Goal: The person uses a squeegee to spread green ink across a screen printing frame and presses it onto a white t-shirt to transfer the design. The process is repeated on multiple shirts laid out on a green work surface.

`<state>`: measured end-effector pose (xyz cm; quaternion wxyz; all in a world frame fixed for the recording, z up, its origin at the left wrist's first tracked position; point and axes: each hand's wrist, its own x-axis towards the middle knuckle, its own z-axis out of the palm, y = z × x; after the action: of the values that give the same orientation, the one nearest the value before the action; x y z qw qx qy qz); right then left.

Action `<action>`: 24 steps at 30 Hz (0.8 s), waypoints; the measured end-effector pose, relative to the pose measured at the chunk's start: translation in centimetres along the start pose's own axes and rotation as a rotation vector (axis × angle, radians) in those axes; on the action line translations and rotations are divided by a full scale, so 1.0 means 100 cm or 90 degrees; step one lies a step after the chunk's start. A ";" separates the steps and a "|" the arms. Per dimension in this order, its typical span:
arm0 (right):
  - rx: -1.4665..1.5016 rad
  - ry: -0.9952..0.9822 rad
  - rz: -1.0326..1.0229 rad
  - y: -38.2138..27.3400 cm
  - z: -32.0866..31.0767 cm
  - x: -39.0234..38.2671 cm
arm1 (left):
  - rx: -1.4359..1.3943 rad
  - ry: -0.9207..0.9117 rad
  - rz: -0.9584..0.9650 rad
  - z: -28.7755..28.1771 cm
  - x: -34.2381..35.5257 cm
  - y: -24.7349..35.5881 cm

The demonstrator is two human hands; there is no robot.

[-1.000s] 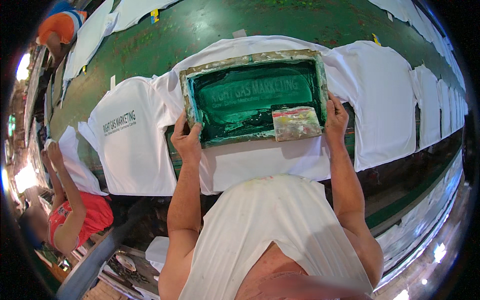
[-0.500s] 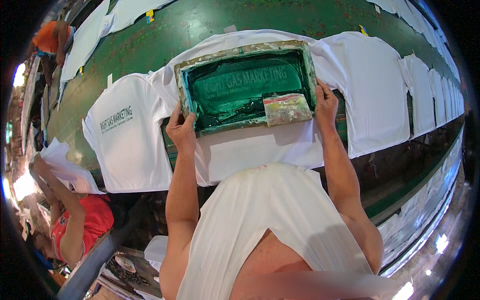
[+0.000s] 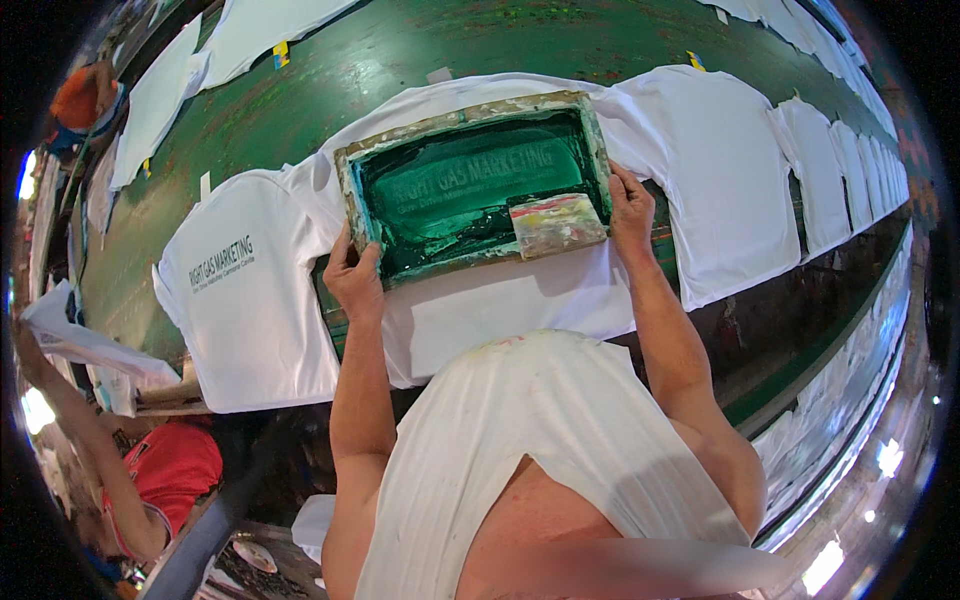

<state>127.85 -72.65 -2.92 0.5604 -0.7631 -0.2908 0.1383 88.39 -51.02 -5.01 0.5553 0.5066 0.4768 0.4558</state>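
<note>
A rectangular printing screen [image 3: 470, 185] with a pale, ink-stained frame and green ink on its mesh lies flat on a white t-shirt [image 3: 500, 310] spread on the long green table [image 3: 330, 70]. My left hand [image 3: 352, 278] grips the frame's near left corner. My right hand [image 3: 632, 205] grips its near right edge. A stained squeegee block [image 3: 557, 222] rests inside the frame, next to my right hand.
A white t-shirt [image 3: 250, 300] with dark lettering lies to the left, and plain white shirts [image 3: 720, 180] run off to the right. A person in a red top [image 3: 165, 470] stands at lower left; another person in orange [image 3: 85, 95] is at far left.
The screen and both hands have stayed on the same shirt; the frame has settled slightly nearer the shirt's collar. My view has shifted a little.
</note>
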 end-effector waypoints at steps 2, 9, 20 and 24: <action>0.011 -0.001 -0.013 -0.001 0.001 0.000 | 0.005 -0.001 0.019 0.001 0.000 0.001; 0.006 0.007 -0.011 0.001 0.001 -0.002 | 0.010 0.001 0.023 0.002 0.000 0.007; -0.207 -0.049 -0.267 -0.053 -0.018 -0.019 | 0.060 -0.005 0.009 0.005 0.001 0.019; -0.345 -0.316 -0.420 -0.098 -0.027 -0.062 | 0.073 -0.016 0.039 0.002 0.005 0.014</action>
<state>121.53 -76.50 6.48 0.2694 -0.6928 -0.6670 0.0509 88.63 -50.43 -3.66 0.5169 0.5575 0.4795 0.4383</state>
